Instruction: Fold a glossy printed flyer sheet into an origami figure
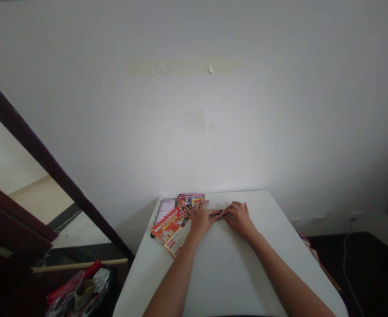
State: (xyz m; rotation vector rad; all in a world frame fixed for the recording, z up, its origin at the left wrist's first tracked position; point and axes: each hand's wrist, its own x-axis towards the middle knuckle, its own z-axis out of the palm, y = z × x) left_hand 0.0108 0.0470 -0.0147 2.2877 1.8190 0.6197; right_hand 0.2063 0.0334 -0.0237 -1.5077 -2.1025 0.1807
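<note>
My left hand [200, 218] and my right hand [240, 218] meet over the middle of the white table. Between their fingertips is a narrow printed paper strip [221, 214], dark with coloured patches, lying at the tabletop. Each hand pinches one end of it, and the fingers hide much of the strip. My left hand's other fingers spread over the edge of the colourful leaflets [170, 229], which lie overlapping at the table's left side. The leaflets are red and orange with printed pictures.
The white table [227, 273] stands against a pale wall [194, 163] with a strip of old tape [184, 66]. A blurred flat item [162, 211] lies by the leaflets. On the floor at left are a filled bag [82, 293] and a wooden stick [78, 265]. A cable [345, 264] hangs at right.
</note>
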